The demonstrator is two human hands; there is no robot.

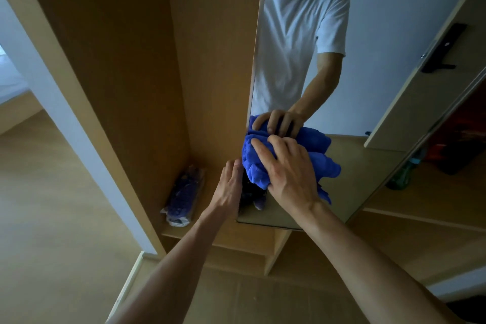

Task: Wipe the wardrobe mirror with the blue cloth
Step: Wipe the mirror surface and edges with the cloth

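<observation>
right hand (289,173) has fingers curled over the bunched blue cloth (324,163), pressing it on the wardrobe mirror (373,81) near its lower left corner, left hand (231,188) just beside gripping the mirror's left edge; long axis runs upward from the cloth, so remaining glass probably lies above and right

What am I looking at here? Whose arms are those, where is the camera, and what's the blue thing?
There is no machine: these are a person's bare arms, filmed by one camera worn on the head, looking down. The right hand grips a bunched blue cloth against the wardrobe mirror, which reflects the person's white T-shirt. The left hand holds the mirror's left edge. A wrapped bluish package lies on the wardrobe shelf beside it.
</observation>
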